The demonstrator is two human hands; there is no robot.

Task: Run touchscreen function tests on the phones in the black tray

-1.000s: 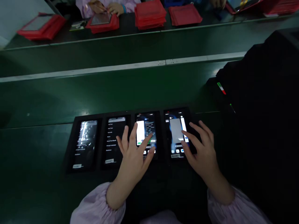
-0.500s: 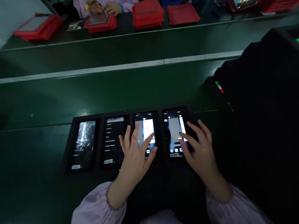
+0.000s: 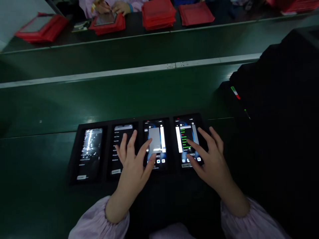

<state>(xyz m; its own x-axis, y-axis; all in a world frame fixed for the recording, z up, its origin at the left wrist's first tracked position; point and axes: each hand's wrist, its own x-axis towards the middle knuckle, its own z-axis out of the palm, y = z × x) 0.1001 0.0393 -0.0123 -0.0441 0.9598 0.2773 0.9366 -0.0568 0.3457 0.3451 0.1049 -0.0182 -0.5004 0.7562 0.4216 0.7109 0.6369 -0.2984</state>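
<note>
L hand (image 3: 133, 166) lies spread, fingers fanned, over the black tray (image 3: 74, 159), index fingertip touching the screen of the third phone (image 3: 156, 143); its other fingers cover part of the second phone (image 3: 119, 146). R hand (image 3: 211, 162) also spread, holding nothing, index tip on the screen of the fourth phone (image 3: 185, 141), remaining fingers past that phone's right edge.

Around: tray sits at the near edge of a dark green bench (image 3: 37, 199), w/ a green conveyor belt (image 3: 124, 96) just beyond it and a pale rail (image 3: 124, 71) across the belt's far side. Dark bulky equipment (image 3: 281, 109) stands close on the right, right beside the R hand, w/ a small red-and-green marker (image 3: 234, 92) on its edge. On the far side, stacks of red pouches (image 3: 157, 14) and a co-worker's hands (image 3: 112, 7) on a tablet-like device (image 3: 104, 19).

Tray holds four phones in a row, each in its own slot, screens up and lit. First phone (image 3: 91, 149), far left, is untouched and shows a bright reflection; second shows a text list; third a pale panel; fourth green lines of text.

Both forearms come in from the bottom edge in lilac sleeves (image 3: 99, 219), cuffs gathered at the wrists, palms down, wrists low, angled in toward the tray.
</note>
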